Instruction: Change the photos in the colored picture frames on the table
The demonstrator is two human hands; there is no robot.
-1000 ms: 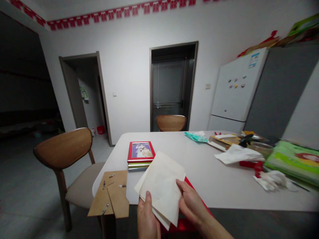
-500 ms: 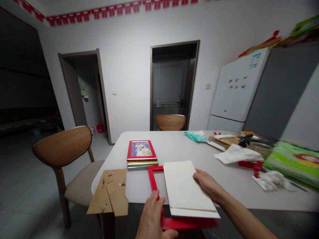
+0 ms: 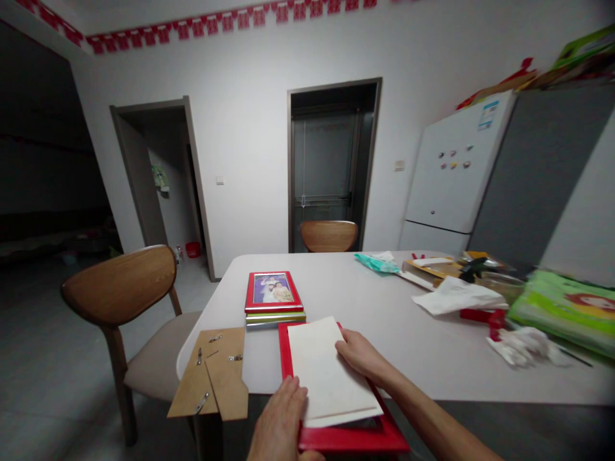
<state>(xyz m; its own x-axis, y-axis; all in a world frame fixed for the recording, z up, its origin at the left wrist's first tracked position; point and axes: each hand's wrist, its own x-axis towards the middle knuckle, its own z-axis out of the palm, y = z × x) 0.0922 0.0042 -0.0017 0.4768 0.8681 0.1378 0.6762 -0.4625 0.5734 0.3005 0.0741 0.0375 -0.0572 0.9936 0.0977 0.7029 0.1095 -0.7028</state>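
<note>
A red picture frame (image 3: 346, 438) lies at the near edge of the white table (image 3: 384, 320), partly overhanging it. A stack of white sheets (image 3: 327, 374) rests on the frame's opening. My left hand (image 3: 281, 419) lies at the sheets' near left corner, fingers stretched flat on the frame and paper edge. My right hand (image 3: 360, 352) presses flat on the sheets' right side, fingers extended. A brown frame backing board (image 3: 214, 371) with metal clips lies to the left, overhanging the table edge. A stack of frames (image 3: 273, 298), the top one red with a photo, sits just beyond.
A wooden chair (image 3: 125, 301) stands at the table's left, another chair (image 3: 329, 235) at the far end. Papers (image 3: 456, 296), crumpled tissue (image 3: 523, 346), a green package (image 3: 567, 310) and small items crowd the table's right. A white fridge (image 3: 456, 173) stands behind.
The sheets, held up in both hands a second ago, have been laid down onto the red frame and slid left to sit over its opening. Both hands now press them flat.
</note>
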